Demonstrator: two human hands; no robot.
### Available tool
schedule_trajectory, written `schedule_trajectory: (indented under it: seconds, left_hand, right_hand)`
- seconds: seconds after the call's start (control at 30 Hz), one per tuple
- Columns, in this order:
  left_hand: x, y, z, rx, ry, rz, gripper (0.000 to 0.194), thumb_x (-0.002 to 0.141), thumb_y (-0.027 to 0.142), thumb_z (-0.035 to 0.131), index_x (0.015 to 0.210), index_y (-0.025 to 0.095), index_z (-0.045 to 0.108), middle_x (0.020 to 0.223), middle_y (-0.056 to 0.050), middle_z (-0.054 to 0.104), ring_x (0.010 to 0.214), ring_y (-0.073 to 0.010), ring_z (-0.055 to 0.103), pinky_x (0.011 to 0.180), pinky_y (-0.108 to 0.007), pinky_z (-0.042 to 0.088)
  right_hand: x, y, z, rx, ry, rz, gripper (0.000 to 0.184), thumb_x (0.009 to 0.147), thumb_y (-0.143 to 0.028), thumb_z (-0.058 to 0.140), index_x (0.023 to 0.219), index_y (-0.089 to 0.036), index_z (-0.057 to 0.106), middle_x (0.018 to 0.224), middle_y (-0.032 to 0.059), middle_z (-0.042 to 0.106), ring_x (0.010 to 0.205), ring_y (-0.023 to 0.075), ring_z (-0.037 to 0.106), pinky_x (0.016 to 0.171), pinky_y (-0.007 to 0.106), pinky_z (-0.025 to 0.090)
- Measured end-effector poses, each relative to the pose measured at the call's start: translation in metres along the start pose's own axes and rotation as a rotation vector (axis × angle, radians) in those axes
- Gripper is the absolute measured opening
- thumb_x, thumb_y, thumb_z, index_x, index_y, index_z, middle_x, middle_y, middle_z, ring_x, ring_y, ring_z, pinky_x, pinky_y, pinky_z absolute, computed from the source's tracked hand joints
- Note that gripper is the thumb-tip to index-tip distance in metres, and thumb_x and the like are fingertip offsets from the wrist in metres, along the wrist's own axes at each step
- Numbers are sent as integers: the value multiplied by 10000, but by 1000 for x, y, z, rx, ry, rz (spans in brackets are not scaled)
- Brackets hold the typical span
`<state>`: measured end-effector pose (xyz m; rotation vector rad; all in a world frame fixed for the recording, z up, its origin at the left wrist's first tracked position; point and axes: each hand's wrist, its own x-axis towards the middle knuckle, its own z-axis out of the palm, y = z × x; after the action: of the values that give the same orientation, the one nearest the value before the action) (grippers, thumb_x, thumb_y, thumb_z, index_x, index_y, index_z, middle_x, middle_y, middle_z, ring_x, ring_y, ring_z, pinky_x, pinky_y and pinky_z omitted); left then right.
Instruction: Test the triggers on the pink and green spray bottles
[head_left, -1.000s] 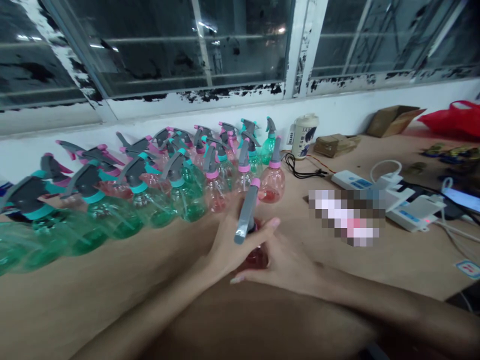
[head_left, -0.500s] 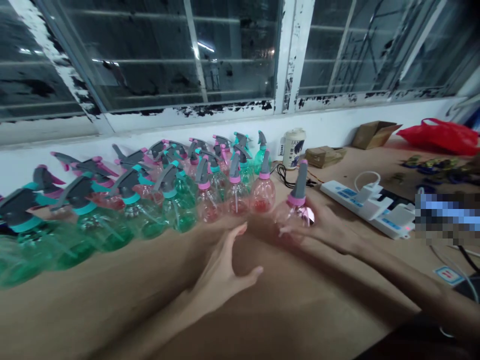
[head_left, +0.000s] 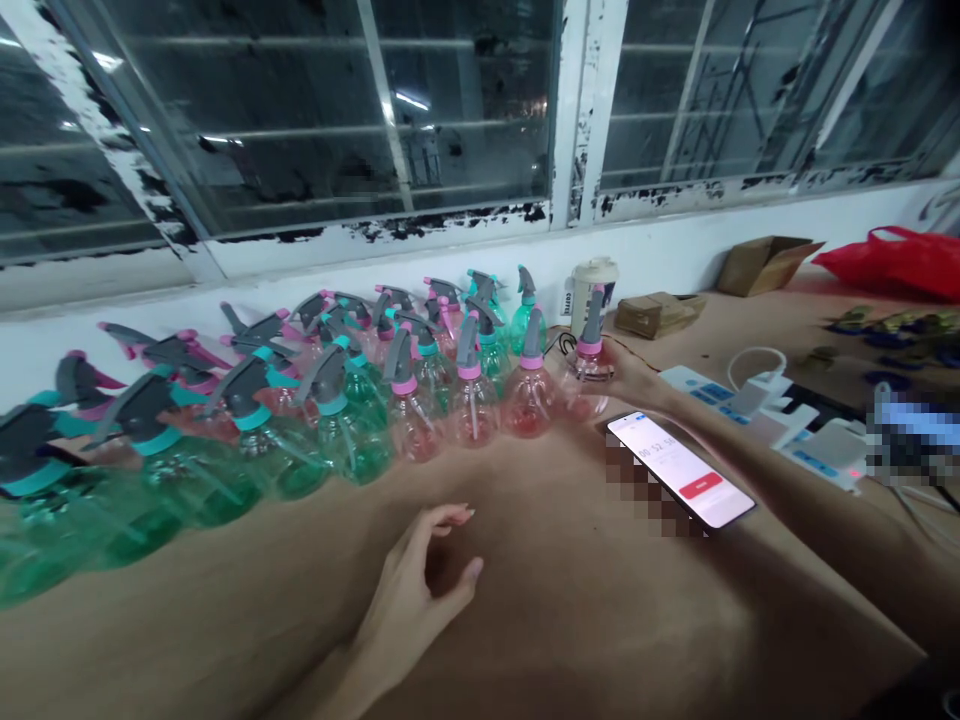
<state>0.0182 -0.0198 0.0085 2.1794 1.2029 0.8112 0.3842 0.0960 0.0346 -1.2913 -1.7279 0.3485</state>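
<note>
My right hand (head_left: 630,375) is wrapped round the right side of a pink spray bottle (head_left: 589,375) with a grey trigger head. The bottle stands upright at the right end of the front row, beside another pink spray bottle (head_left: 530,400). Over the brown table (head_left: 555,600), my left hand (head_left: 412,570) holds nothing, its thumb and curled fingers apart. Left of it stand green spray bottles (head_left: 356,445) with teal collars, and more pink ones, packed in rows. A phone (head_left: 682,470) with a lit timer screen lies beside my right forearm.
Along the wall are a paper coffee cup (head_left: 596,275), a flattened brown carton (head_left: 656,312), an open cardboard box (head_left: 765,265) and a red plastic bag (head_left: 892,262). A white power strip (head_left: 697,385) with plugs and cables lies to the right. Windows (head_left: 337,110) rise behind.
My right hand has carried the pink spray bottle away from me to the end of the front row, uncovering the phone. My left hand has drawn back toward me, its fingers curling more.
</note>
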Motion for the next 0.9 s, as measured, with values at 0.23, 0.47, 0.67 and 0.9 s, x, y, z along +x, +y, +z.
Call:
schedule_trajectory:
  seconds: [0.23, 0.47, 0.67, 0.9]
  left_hand:
    - [0, -2, 1, 4, -31, -18, 352, 813, 204, 564, 1128, 305, 444, 1146, -3, 585, 1052, -206, 547, 919, -414, 417]
    - [-2, -3, 0, 18, -43, -36, 339, 829, 224, 557, 1132, 325, 443, 1162, 9, 569, 1073, -202, 531, 930, -410, 405]
    - [-3, 0, -4, 43, -41, -43, 317, 830, 231, 550, 1123, 315, 464, 1146, 2, 580, 1060, -207, 543, 915, -411, 419]
    - [-9, 1, -11, 85, -19, -41, 299, 831, 252, 548, 1122, 297, 496, 1137, -23, 597, 1047, -234, 565, 882, -422, 453]
  right_hand:
    - [2, 7, 5, 121, -125, -25, 507, 645, -412, 741, 1061, -226, 518, 1036, 76, 624, 914, 265, 619, 797, 438, 521]
    - [0, 7, 4, 147, -173, -15, 592, 656, -394, 748, 1164, -225, 492, 992, 55, 646, 910, 263, 626, 837, 449, 502]
    - [-2, 12, 4, 127, -167, 15, 621, 655, -418, 747, 1182, -213, 491, 1004, 68, 651, 962, 293, 609, 850, 467, 493]
    - [-3, 13, 10, 123, -151, 32, 675, 672, -442, 725, 1241, -230, 431, 1095, 83, 633, 972, 267, 621, 863, 445, 505]
